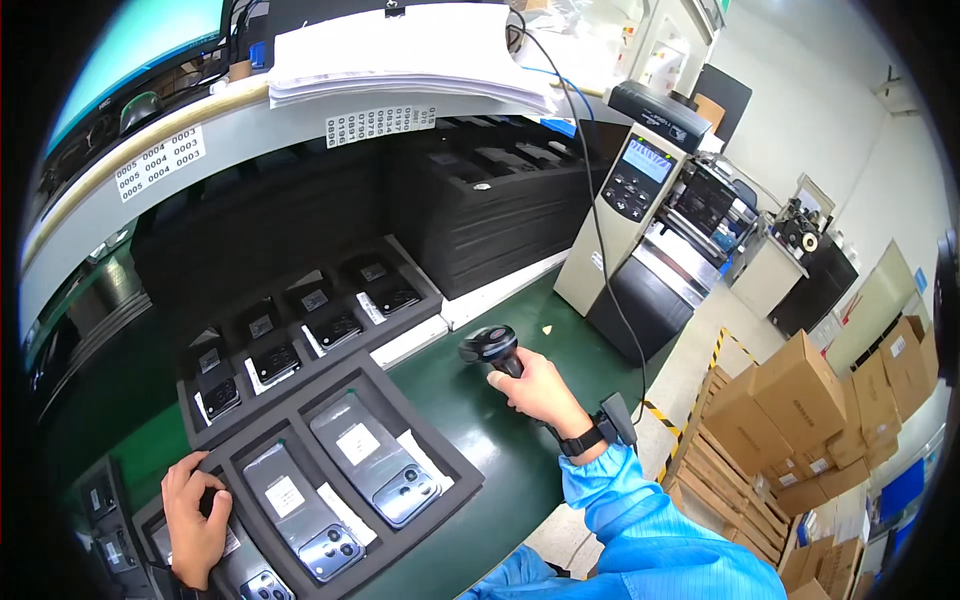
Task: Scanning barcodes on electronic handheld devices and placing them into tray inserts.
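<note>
My right hand is wrapped around the handle of a black barcode scanner, held above the green worktop. A dark band with a small box sits on that wrist. My left hand rests at the left end of a black foam tray, fingers loosely curved and thumb apart, partly covering a phone. In the tray lie smartphones in clear wrap, among them a middle phone and a right-hand phone, backs up, with white labels. Behind it, a second foam tray carries several dark phones with labels.
Tall stacks of black foam trays stand under a shelf bearing a paper pile. A label printer is at the right, a cable hanging before it. Cardboard boxes on wooden pallets stand beyond the bench.
</note>
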`<state>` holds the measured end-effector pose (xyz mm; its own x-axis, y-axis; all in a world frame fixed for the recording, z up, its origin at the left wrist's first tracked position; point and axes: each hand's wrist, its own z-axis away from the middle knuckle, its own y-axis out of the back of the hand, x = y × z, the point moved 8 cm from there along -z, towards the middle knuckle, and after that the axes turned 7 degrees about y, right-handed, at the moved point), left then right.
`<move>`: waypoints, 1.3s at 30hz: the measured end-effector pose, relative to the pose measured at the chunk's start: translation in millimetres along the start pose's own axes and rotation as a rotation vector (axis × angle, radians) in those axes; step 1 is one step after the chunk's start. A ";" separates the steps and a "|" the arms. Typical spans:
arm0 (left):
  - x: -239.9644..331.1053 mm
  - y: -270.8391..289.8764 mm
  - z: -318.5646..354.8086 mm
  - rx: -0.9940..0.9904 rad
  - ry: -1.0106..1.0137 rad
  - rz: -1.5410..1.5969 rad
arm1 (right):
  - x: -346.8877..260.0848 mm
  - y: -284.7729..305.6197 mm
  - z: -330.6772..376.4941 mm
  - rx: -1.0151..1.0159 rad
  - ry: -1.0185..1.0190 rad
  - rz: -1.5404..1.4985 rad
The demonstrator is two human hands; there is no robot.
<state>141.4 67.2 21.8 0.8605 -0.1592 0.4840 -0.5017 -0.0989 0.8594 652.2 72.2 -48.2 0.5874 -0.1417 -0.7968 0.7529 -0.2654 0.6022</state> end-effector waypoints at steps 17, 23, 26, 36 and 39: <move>-13.6 9.1 -9.9 -0.007 0.044 0.436 | -10.0 -11.9 0.5 -0.005 -0.019 0.265; -14.9 6.0 -7.8 -0.057 0.029 0.479 | -9.3 -13.5 -0.8 -0.006 -0.013 0.255; -12.5 7.1 -7.6 0.003 0.022 0.447 | -9.4 -12.9 -0.9 0.000 -0.001 0.231; 2.3 12.2 -9.7 0.062 -0.100 0.365 | -3.0 -11.2 -2.1 0.043 0.065 0.227; -0.6 6.8 -10.9 0.068 -0.238 0.311 | 2.9 -14.3 0.1 0.019 0.054 0.115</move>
<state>138.5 77.3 29.2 0.6261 -0.4139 0.6608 -0.7467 -0.0742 0.6610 643.0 75.5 -59.2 0.6849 -0.1207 -0.7186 0.6745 -0.2681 0.6879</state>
